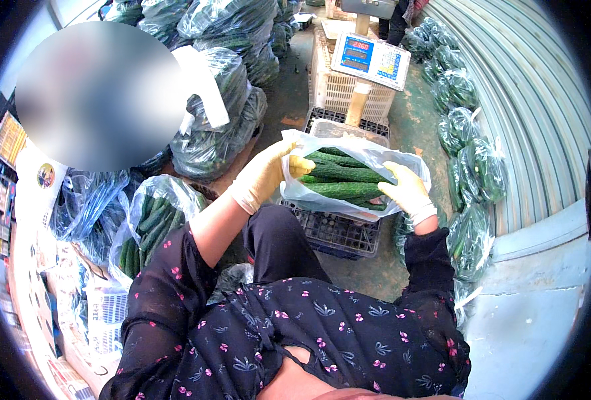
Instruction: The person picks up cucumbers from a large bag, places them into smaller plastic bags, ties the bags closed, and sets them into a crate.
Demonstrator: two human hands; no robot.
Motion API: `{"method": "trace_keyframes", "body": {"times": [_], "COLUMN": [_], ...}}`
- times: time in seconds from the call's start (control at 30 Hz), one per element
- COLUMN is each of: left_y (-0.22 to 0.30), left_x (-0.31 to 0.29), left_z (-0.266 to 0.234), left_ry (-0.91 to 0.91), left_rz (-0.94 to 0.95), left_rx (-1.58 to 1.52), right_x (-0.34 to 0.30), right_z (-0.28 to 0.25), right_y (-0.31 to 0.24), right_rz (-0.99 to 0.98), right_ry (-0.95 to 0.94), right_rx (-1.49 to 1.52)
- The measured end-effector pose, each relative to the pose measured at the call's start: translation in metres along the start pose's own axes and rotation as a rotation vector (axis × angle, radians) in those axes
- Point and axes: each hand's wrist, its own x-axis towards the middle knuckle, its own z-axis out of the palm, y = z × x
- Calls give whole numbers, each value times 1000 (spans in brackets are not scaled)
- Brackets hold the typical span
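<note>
In front of me a clear plastic bag point(322, 202) lies with its mouth spread wide, on or just above the scale's platform; I cannot tell which. Several long, dark green cucumbers point(345, 175) lie side by side in it. My left hand point(272, 172), in a pale yellow glove, closes on the bag's left rim with its fingers curled over the edge. At the right rim, my right hand point(405, 190), gloved alike, pinches the plastic between thumb and fingers. A digital scale point(370, 60) with a lit display stands just beyond the bag.
Black crates point(339, 233) stand under the scale, a cream crate point(349, 93) behind it. Filled bags point(219, 133) are piled at the left; an open bag of cucumbers point(152, 230) sits near my left arm. More bags point(472, 240) line the corrugated wall point(529, 133). A person point(395, 23) stands far back.
</note>
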Motion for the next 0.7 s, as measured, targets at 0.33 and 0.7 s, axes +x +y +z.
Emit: {"method": "trace_keyframes", "body": {"times": [0.33, 0.7], "left_y": [13, 19], "left_x": [-53, -150], "left_z": [16, -70], "left_ry": [71, 438], "left_rz": [91, 190], "left_rx": [317, 499], "right_x": [-15, -40], "right_z": [5, 11], "right_y": [-61, -167], "right_rz": [-149, -321], "right_ry": [15, 0], "right_rx": [135, 509]}}
